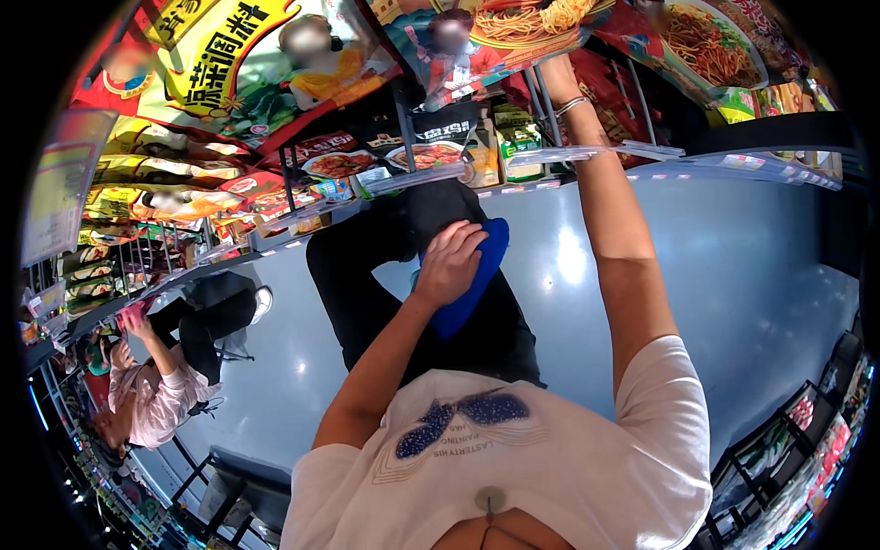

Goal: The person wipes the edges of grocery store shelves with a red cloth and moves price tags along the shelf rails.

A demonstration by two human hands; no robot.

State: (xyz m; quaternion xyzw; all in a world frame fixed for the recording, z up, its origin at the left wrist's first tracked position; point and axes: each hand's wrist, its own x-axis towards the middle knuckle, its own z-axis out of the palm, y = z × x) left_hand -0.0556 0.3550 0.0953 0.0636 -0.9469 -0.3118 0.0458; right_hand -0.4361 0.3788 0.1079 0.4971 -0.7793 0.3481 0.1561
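Note:
My left hand lies over a folded blue cloth on my bent knee, its fingers curled together on the fabric. My right arm stretches up into the shelf. Only the wrist and part of my right hand show, with a metal bracelet on the wrist. The fingers are hidden behind a hanging food packet with a noodle picture. Beside that arm hang dark red packets and metal display prongs. A green-and-white packet stands lower on the shelf.
A large yellow and red seasoning packet hangs at upper left. Clear price-tag holders stick out from the shelf edge. On the left, another person crouches at the shelf, holding something pink. Grey shiny floor spreads around me; racks stand at lower right.

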